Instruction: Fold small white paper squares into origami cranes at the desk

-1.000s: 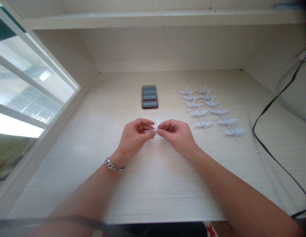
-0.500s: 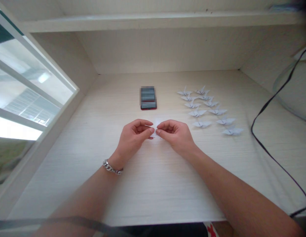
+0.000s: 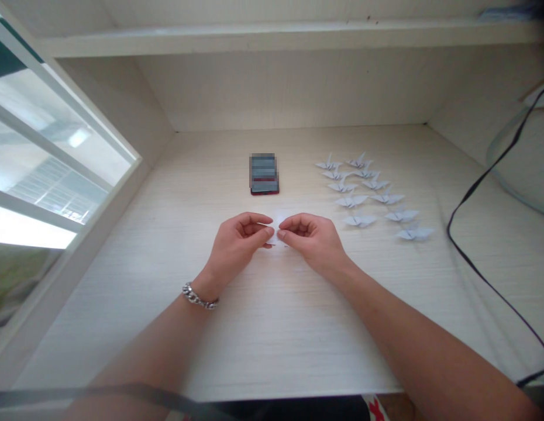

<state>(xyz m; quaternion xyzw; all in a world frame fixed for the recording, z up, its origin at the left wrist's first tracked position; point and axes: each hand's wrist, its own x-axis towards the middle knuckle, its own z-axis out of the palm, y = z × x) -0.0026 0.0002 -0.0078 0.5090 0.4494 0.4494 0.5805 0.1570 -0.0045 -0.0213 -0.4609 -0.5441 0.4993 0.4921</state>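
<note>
Between my fingertips is a small piece of white paper (image 3: pixel 276 239), mostly hidden and washed out against the pale desk. My left hand (image 3: pixel 243 237), with a chain bracelet on its wrist, is closed in a pinch on the paper's left side. From the other side my right hand (image 3: pixel 313 238) pinches it too, thumb and forefinger together. The two thumbs nearly touch. To the right of my hands, several folded white paper cranes (image 3: pixel 358 221) stand in two slanting rows on the desk.
A phone with a blurred screen (image 3: pixel 264 174) lies beyond my hands. A black cable (image 3: pixel 462 202) hangs along the right side, near a clear round-edged object (image 3: pixel 517 164). A shelf (image 3: pixel 272 40) crosses above the desk (image 3: pixel 254 345). At left is a window (image 3: pixel 48 146).
Almost nothing differs. Both hands keep the same pinch at the same spot, and the view has shifted very slightly.
</note>
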